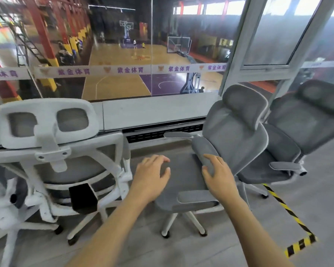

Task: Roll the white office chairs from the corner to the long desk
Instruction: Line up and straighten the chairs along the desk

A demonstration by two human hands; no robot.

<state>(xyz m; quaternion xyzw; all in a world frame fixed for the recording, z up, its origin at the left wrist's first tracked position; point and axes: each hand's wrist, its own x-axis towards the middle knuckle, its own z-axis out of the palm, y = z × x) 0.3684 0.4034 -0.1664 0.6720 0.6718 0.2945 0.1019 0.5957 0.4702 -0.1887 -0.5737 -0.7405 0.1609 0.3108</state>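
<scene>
Both empty, fingers loosely spread: left hand, right hand | middle chair contact unclear

An office room overlooking an indoor sports hall: mesh office chairs stand by a long worktop under a glass wall, with a basketball court and hoops below.

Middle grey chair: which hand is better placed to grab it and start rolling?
Likely right. The right hand is at the lumbar pad of the middle chair, a grippable edge; the left hand is over the flat seat.
</scene>
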